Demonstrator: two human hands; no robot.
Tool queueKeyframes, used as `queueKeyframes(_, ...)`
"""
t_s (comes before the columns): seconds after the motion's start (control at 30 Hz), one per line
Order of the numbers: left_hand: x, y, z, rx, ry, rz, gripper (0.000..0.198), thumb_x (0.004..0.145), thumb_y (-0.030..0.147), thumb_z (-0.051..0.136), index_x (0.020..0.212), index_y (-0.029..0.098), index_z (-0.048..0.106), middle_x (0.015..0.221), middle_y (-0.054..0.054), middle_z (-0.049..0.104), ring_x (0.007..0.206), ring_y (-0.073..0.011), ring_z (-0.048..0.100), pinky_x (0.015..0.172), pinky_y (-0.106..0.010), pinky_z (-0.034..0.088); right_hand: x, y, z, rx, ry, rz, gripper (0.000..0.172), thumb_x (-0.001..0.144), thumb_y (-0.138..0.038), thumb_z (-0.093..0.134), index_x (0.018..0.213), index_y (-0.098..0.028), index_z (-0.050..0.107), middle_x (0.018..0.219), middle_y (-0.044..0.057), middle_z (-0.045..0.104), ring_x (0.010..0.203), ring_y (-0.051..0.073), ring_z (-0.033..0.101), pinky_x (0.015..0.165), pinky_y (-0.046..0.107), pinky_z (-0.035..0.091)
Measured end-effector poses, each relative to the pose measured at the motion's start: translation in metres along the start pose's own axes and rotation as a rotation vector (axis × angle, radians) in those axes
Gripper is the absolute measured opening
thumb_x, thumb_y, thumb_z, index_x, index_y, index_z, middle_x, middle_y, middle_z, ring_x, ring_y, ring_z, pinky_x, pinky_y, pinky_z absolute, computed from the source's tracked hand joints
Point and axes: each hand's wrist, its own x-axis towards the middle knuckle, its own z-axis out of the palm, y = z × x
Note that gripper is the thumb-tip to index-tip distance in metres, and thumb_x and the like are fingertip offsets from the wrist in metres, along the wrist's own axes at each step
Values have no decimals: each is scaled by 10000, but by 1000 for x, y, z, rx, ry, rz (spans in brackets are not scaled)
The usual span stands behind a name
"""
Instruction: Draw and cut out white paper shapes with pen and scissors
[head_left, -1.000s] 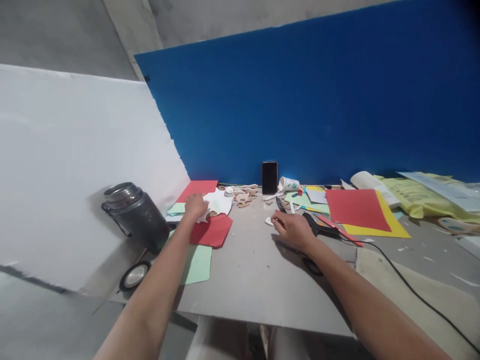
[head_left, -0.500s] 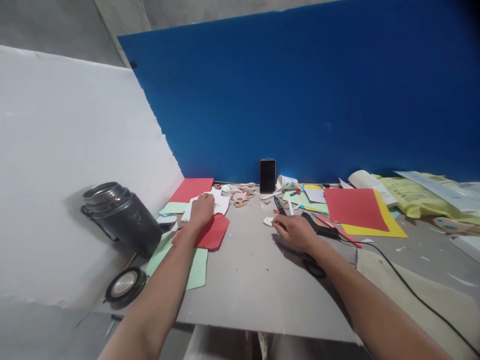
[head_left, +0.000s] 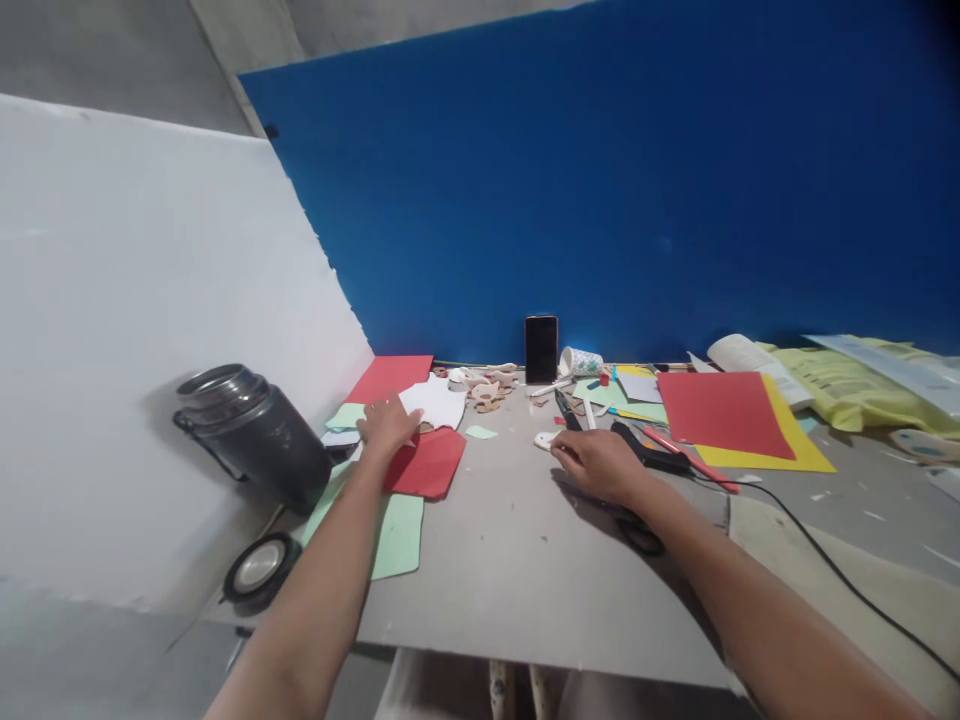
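Note:
My left hand (head_left: 386, 428) lies with its fingers spread over paper at the left, empty as far as I can see. Under and around it are a white paper piece (head_left: 442, 402), a red paper piece (head_left: 435, 468) and a pale green sheet (head_left: 399, 540). Fingers pinched, my right hand (head_left: 598, 465) holds a small white rounded piece (head_left: 543, 440) with a dark spot, low over the table. Beneath that wrist, black scissors (head_left: 641, 537) are partly hidden. A small pale green scrap (head_left: 481, 432) rests between the hands.
A dark open flask (head_left: 262, 435) and its lid (head_left: 259, 570) stand at the left. A phone (head_left: 541, 350) stands upright at the back beside a tipped paper cup (head_left: 581, 361). Red paper (head_left: 724, 412) lies at the right, with a black cable (head_left: 825, 570) nearer.
My left hand has shifted left off the white paper, and its fingers have spread. A small pale green scrap now shows on the table. My right hand keeps its pinch on the white piece.

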Motion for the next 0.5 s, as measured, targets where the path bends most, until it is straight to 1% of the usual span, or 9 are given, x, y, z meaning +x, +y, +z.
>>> queueKeyframes(0.07,-1,-4,0,35,-70,-40,612,881,482,582,1371,122,510,1343,-292,606,1285,-479,516,1007,-653,398,0,0,1,1,-6,-8,266,997,-314,484,978,-222,733,893,62,767,770,191,659,643,283,293)
queueKeyframes(0.1,-2,-4,1,29,-67,-34,612,879,483,592,1371,131,503,1338,-286,609,1282,-472,521,1007,-653,401,0,0,2,1,-8,-13,263,995,-309,486,975,-221,733,893,62,767,769,189,657,644,283,293)
queueKeyframes(0.17,-4,-3,0,-33,8,-27,660,842,460,657,1387,135,478,1373,-290,576,1316,-468,497,1022,-642,406,1,-1,3,0,-8,-20,255,989,-295,490,970,-220,733,895,62,766,770,186,654,648,283,295)
queueKeyframes(0.2,-4,-3,-1,-111,67,-29,693,815,433,696,1397,137,466,1407,-289,547,1341,-460,480,1038,-623,411,1,-1,3,2,-6,-18,255,988,-295,490,970,-219,733,895,62,765,769,185,652,649,282,296)
queueKeyframes(0.27,-2,-4,-8,-407,192,-57,708,755,337,755,1381,152,481,1444,-252,519,1350,-413,490,1067,-553,432,2,0,1,6,5,0,262,991,-303,486,966,-219,733,892,63,762,767,185,648,647,282,296)
queueKeyframes(0.33,0,-8,-17,-722,264,-115,646,745,275,744,1338,160,516,1394,-202,561,1265,-346,573,1031,-476,492,2,3,-4,4,31,37,263,987,-311,485,947,-218,728,879,63,756,759,186,641,642,282,294)
queueKeyframes(0.37,1,-9,-23,-835,274,-151,604,760,267,720,1320,154,526,1336,-186,597,1188,-315,621,981,-450,531,2,6,-8,-2,40,61,258,978,-314,493,920,-214,724,865,65,751,748,187,636,636,283,292)
queueKeyframes(0.43,3,-11,-34,-939,266,-197,521,818,292,647,1301,135,527,1198,-162,657,1017,-263,686,850,-410,590,1,14,-17,-17,19,107,241,943,-330,540,824,-203,707,815,66,733,704,183,620,613,285,283)
queueKeyframes(0.5,1,-8,-43,-1036,198,-171,452,850,315,599,1260,130,546,1078,-128,691,868,-218,706,742,-370,609,-2,24,-25,-13,-54,150,246,880,-380,629,718,-201,676,747,52,708,640,172,601,574,282,272)
